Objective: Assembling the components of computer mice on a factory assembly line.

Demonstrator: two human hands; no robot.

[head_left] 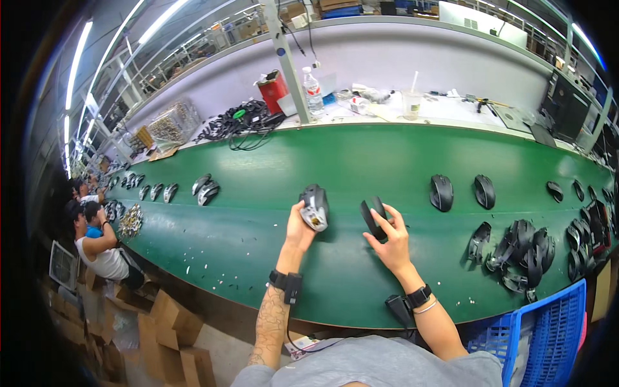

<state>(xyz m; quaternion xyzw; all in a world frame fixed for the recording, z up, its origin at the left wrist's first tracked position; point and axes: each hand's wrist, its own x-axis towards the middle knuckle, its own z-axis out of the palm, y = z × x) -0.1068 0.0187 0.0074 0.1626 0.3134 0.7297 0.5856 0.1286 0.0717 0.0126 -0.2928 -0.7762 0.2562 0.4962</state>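
My left hand (298, 231) is closed around a computer mouse body (314, 206), dark on top with a silver-grey inner part showing at its near end. To the right, my right hand (392, 244) grips a curved black mouse shell piece (373, 218) between thumb and fingers. The two parts are apart, held over the green bench (361, 155). Beyond my right hand, two black mice (442, 193) stand on the bench. Closer in on the right lies a heap of black mouse shells (525, 251), with one loose shell (479, 242) beside it.
Partly built mice (206, 189) stand in a row to the left, near a pile of small parts (131, 221). Black cables (242, 122), a water bottle (312, 90) and a cup (411, 103) are along the back. A blue crate (548, 342) stands at the near right; co-workers (97, 238) sit far left.
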